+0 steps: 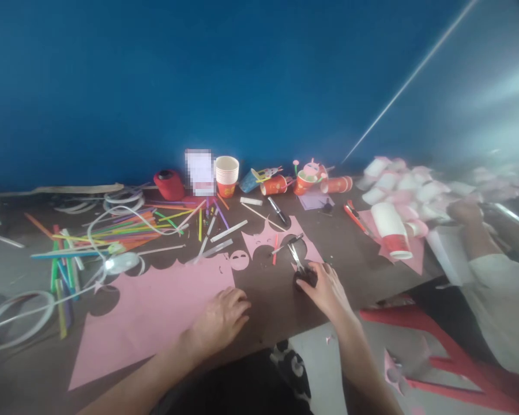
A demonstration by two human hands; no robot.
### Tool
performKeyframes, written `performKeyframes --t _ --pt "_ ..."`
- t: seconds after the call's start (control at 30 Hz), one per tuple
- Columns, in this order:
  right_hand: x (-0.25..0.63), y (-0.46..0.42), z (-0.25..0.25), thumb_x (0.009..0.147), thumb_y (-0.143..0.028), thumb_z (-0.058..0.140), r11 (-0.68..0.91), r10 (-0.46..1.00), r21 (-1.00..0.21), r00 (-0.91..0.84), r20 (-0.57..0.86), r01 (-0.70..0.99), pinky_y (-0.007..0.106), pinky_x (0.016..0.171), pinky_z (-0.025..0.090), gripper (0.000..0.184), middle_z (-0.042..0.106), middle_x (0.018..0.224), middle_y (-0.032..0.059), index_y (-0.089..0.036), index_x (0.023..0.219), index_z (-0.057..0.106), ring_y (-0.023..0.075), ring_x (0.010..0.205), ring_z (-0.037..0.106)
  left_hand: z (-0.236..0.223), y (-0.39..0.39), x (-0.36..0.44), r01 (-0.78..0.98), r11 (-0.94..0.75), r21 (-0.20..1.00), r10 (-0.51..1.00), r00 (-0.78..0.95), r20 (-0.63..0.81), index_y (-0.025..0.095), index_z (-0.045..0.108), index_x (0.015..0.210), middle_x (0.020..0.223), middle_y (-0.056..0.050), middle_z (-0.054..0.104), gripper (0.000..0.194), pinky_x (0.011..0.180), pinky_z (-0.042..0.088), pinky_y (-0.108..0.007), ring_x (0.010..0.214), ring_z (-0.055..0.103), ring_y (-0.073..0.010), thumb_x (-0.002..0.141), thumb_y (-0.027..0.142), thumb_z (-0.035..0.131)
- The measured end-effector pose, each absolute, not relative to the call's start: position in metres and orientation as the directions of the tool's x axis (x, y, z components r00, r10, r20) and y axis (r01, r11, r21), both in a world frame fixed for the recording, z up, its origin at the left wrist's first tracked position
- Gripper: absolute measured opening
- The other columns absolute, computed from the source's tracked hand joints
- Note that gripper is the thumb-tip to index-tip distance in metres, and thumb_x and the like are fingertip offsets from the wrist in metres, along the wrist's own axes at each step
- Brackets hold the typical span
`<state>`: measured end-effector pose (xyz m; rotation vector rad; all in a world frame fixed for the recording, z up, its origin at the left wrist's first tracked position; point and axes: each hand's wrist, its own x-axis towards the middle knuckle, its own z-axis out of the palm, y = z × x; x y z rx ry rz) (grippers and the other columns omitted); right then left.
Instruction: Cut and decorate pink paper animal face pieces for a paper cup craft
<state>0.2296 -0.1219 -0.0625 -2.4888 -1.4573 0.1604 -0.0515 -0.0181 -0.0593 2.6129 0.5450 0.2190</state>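
Observation:
My right hand [327, 288] has its thumb and fingers around the black handles of a pair of scissors [298, 262]. The blades point away from me, over a scalloped pink paper scrap [259, 239]. My left hand [225, 316] rests palm down, fingers loosely bent and holding nothing visible, at the right edge of a large pink paper sheet [155, 305] with round bites cut from its far edge. Between the sheet and the scrap lies a pink paper circle [239, 260] with a cut-out face. A dark pen [278, 212] lies beyond the scissors.
Colored sticks [125, 230], a white cable [134, 212] and a glue gun [123, 263] lie left. Stacked paper cups [227, 173] stand at the back beside a red spool [169, 184]. A utility knife [355, 218] and piled white cups [389, 227] lie right, near another person's arm [480, 236].

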Motion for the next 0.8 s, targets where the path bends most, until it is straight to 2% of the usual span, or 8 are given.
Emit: performKeyframes --t 0.13,0.2,0.37,0.47,0.57,0.8 --pt "0.232 -0.119 -0.064 0.076 -0.031 0.059 -0.462 0.882 -0.268 0.470 -0.037 0.846 0.034 0.079 0.044 0.027 0.058 0.098 0.0069 -0.021 0.101 0.056 0.0225 0.090 0.055 -0.065 -0.021 -0.054 0.344 -0.804 0.484 0.434 0.897 0.083 0.020 0.060 0.098 0.102 -0.006 0.055 0.017 0.083 0.047 -0.040 0.095 0.052 -0.0220 0.084 0.018 0.051" --pt "0.234 -0.118 -0.061 0.075 -0.033 0.059 -0.465 0.880 -0.282 0.472 -0.045 0.839 0.034 0.077 0.044 0.028 0.059 0.094 0.0060 -0.021 0.100 0.057 0.0223 0.088 0.055 -0.068 -0.023 -0.056 0.348 -0.793 0.499 0.448 0.889 0.091 0.021 0.060 0.098 0.104 -0.006 0.055 0.018 0.083 0.047 -0.041 0.097 0.051 -0.0225 0.083 0.016 0.052" --pt "0.255 -0.095 -0.048 0.079 -0.044 0.055 -0.433 0.878 -0.345 0.476 0.046 0.833 0.034 0.080 0.043 0.030 0.060 0.093 0.0051 -0.023 0.099 0.059 0.0225 0.091 0.055 -0.069 -0.024 -0.059 0.329 -0.767 0.551 0.457 0.883 0.108 0.022 0.058 0.100 0.106 -0.006 0.053 0.020 0.083 0.045 -0.040 0.097 0.050 -0.0217 0.083 0.015 0.051" --pt "0.280 -0.059 -0.048 0.079 -0.038 0.055 -0.448 0.863 -0.419 0.504 0.026 0.790 0.034 0.082 0.042 0.025 0.062 0.096 0.0065 -0.021 0.096 0.062 0.0227 0.093 0.056 -0.070 -0.024 -0.059 0.324 -0.767 0.554 0.461 0.879 0.124 0.022 0.058 0.099 0.105 -0.006 0.054 0.018 0.083 0.044 -0.040 0.096 0.050 -0.0217 0.083 0.016 0.050" --pt "0.306 -0.019 -0.058 0.077 -0.030 0.057 -0.475 0.848 -0.450 0.530 -0.004 0.756 0.034 0.083 0.042 0.028 0.063 0.100 0.0094 -0.018 0.101 0.063 0.0223 0.093 0.058 -0.073 -0.024 -0.059 0.320 -0.767 0.556 0.468 0.872 0.144 0.022 0.059 0.099 0.105 -0.006 0.054 0.018 0.084 0.044 -0.040 0.096 0.050 -0.0217 0.083 0.017 0.051" --pt "0.332 0.041 -0.079 0.074 -0.022 0.057 -0.482 0.835 -0.583 0.544 -0.081 0.654 0.025 0.072 0.047 0.036 0.069 0.100 0.0105 -0.012 0.108 0.063 0.0165 0.083 0.064 -0.074 -0.026 -0.059 0.319 -0.763 0.562 0.479 0.863 0.160 0.022 0.059 0.098 0.105 -0.006 0.054 0.018 0.084 0.045 -0.037 0.095 0.051 -0.0202 0.082 0.017 0.052"
